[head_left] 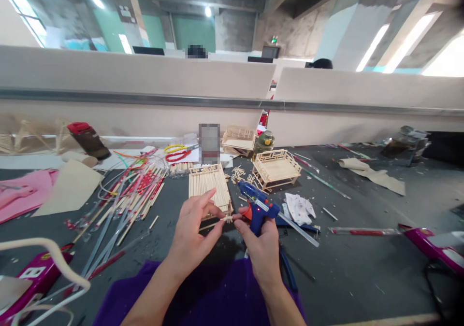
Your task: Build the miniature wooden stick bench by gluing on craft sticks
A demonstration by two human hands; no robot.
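The left hand (197, 232) pinches a tiny wood piece (227, 218), finger and thumb nearly closed. The right hand (261, 244) curls around a blue glue gun (258, 207), its thumb near the piece. The small stick bed (210, 188) sits on the dark table (348, 273), just past the left hand.

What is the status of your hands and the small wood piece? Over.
Left hand: fingers pinch wood piece. Right hand: holds glue gun, fingers near piece. In the way: left hand covers part of slatted model.
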